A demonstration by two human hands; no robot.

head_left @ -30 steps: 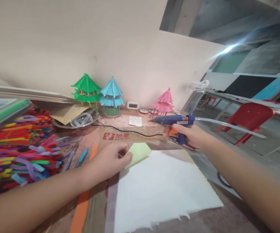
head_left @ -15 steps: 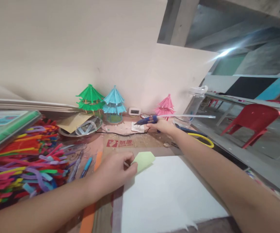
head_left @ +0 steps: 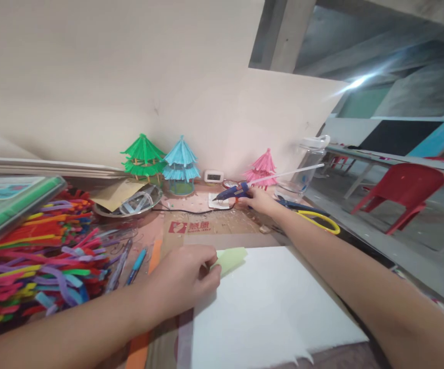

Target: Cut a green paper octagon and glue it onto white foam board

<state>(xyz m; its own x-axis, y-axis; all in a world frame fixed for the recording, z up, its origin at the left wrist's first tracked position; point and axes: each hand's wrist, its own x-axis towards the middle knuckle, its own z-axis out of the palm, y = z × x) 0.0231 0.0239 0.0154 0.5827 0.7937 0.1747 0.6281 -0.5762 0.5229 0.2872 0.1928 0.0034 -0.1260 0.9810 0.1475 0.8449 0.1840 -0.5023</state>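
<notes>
While the left hand (head_left: 185, 277) pinches a green paper (head_left: 230, 258) on a white sheet (head_left: 268, 307), the right hand (head_left: 258, 200) grips a glue gun (head_left: 231, 192) well apart.

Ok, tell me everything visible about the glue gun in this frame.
The glue gun is dark blue, seemingly plastic, with a long translucent glue stick jutting from its back, up and to the right. The right hand grips its handle. It lies nearly level at the far end of the table, nozzle pointing left over a small white pad; whether they touch is unclear.
</notes>
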